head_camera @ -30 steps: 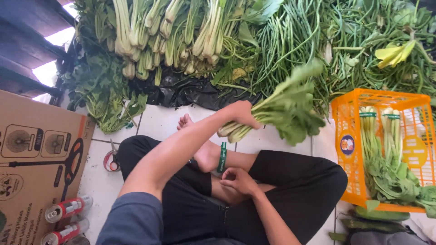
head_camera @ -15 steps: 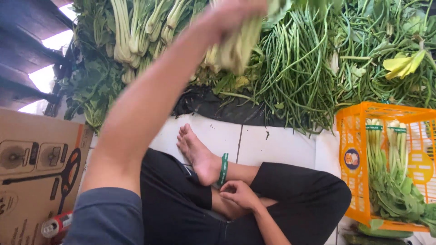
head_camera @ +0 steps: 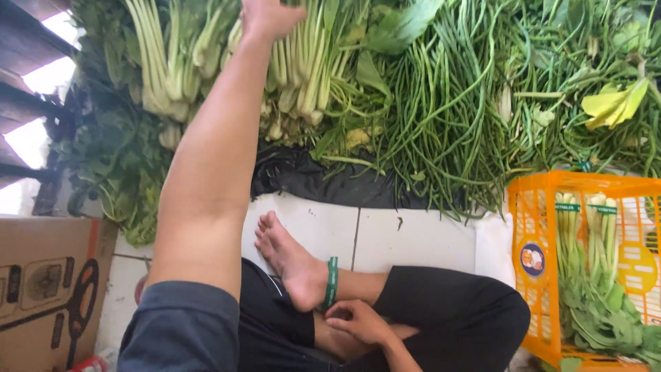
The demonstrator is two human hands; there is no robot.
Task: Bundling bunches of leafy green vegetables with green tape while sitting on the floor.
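The left hand (head_camera: 265, 17) reaches far out over the pile of white-stemmed greens (head_camera: 303, 62) at the far side of the scene, its arm stretched straight across the view. The hand sits at the top edge of the picture with its fingers cut off, so I cannot tell how far they are open or whether they hold anything; the hand rests right on the pale stalks. The right hand (head_camera: 358, 320) lies near, on the crossed legs in black trousers, its fingers loosely curled and holding nothing, just beside a green band (head_camera: 332, 281) at the ankle of the bare foot (head_camera: 289, 258). To the right of the greens lies a heap of long green beans (head_camera: 447, 117). Near right stands an orange crate (head_camera: 533, 227) with bundled greens inside. A cardboard box (head_camera: 48, 282) lies near left on the white tiled floor (head_camera: 413, 241).
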